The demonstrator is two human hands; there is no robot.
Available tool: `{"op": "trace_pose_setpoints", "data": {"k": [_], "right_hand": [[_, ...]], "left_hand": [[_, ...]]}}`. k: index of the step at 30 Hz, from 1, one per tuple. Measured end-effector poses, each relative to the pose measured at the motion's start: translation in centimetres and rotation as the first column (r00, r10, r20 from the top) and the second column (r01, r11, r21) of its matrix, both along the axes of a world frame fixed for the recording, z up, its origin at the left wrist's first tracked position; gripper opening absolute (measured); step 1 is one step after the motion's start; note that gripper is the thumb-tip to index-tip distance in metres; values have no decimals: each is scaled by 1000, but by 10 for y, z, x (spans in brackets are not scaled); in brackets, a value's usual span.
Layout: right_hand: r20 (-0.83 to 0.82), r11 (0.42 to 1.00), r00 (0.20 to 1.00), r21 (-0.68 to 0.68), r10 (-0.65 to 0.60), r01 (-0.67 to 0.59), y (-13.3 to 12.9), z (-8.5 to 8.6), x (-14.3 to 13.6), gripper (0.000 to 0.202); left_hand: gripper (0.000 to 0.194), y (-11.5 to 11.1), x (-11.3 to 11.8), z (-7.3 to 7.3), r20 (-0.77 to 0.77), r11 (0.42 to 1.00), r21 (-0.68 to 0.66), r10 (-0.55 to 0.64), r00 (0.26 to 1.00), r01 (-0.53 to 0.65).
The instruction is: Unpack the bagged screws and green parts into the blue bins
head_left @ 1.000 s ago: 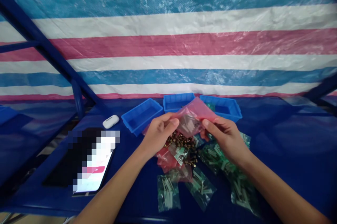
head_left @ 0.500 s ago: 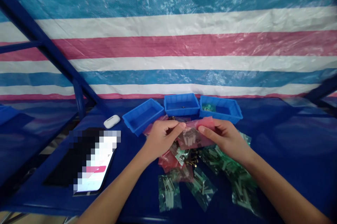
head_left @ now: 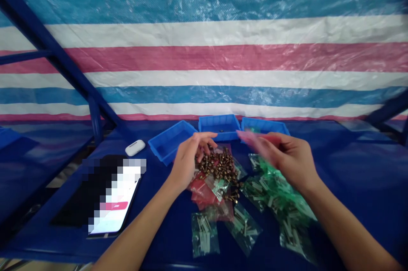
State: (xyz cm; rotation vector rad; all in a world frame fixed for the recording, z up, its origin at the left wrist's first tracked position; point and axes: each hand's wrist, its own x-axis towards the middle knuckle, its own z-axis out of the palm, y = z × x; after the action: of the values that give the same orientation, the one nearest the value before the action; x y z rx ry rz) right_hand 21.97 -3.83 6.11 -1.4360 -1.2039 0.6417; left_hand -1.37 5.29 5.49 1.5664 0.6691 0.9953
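Note:
My left hand (head_left: 188, 160) is open, its fingers loosely curved at the left edge of a heap of brass-coloured screws (head_left: 219, 165). To the right, my right hand (head_left: 291, 162) pinches a pink plastic bag (head_left: 255, 140), blurred by motion and partly covered by the fingers. Flat red bags (head_left: 201, 192) lie beneath and in front of the screws. Below my right hand is a pile of green-tinted bags (head_left: 287, 203) holding pale sticks. Two clear bags of similar pale pieces, a left one (head_left: 205, 235) and a right one (head_left: 244, 228), lie nearer the front.
Three blue bins stand in a row behind the heap: a left bin (head_left: 172, 141), a middle bin (head_left: 219, 136) and a right bin (head_left: 267, 126). A phone (head_left: 117, 207) and a white earbud case (head_left: 135, 148) lie on the left. Striped sheeting (head_left: 223, 58) hangs behind the table.
My left hand has let go of the pink bag and its fingers have opened. My right hand has carried the bag rightward, uncovering the heap of screws.

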Motion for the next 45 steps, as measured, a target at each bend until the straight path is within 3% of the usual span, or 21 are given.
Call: {"op": "trace_pose_setpoints", "data": {"k": [3, 6, 10, 15, 21, 25, 30, 33, 41, 45], "right_hand": [[152, 993, 982, 58, -109, 101, 0, 2, -3, 27], [221, 999, 975, 39, 6, -15, -1, 5, -11, 27], [117, 977, 970, -19, 212, -211, -2, 6, -21, 29], [39, 953, 955, -91, 294, -290, -1, -3, -26, 27], [-18, 917, 929, -155, 369, -367, 3, -3, -24, 29], [-7, 919, 936, -184, 353, -348, 5, -3, -22, 30], [-156, 963, 961, -107, 227, -245, 6, -2, -19, 30], [-205, 947, 939, -108, 276, -302, 6, -2, -19, 26], [-333, 910, 875, -100, 351, -403, 4, -6, -25, 28], [-378, 894, 847, -98, 374, -438, 3, -5, -26, 28]], "left_hand": [[46, -1, 0, 1, -39, 999, 42, 22, 999, -20], [35, -7, 3, 3, -117, 991, 128, 43, 992, -27], [36, -11, 5, 6, -216, 980, 189, -17, 976, 58], [28, -10, 4, 3, -284, 971, 129, -160, 945, 203], [28, -6, 6, -2, -166, 996, -62, -73, 983, 64], [28, -4, 7, -2, -133, 988, -150, -47, 990, 27], [24, -9, 5, -1, -207, 963, -72, -270, 940, 261], [28, -13, 5, -1, -236, 946, -46, -322, 917, 321], [44, -7, 3, -1, -276, 976, 34, -196, 941, 213], [44, -8, 1, 2, -139, 973, -105, -220, 966, 206]]}}
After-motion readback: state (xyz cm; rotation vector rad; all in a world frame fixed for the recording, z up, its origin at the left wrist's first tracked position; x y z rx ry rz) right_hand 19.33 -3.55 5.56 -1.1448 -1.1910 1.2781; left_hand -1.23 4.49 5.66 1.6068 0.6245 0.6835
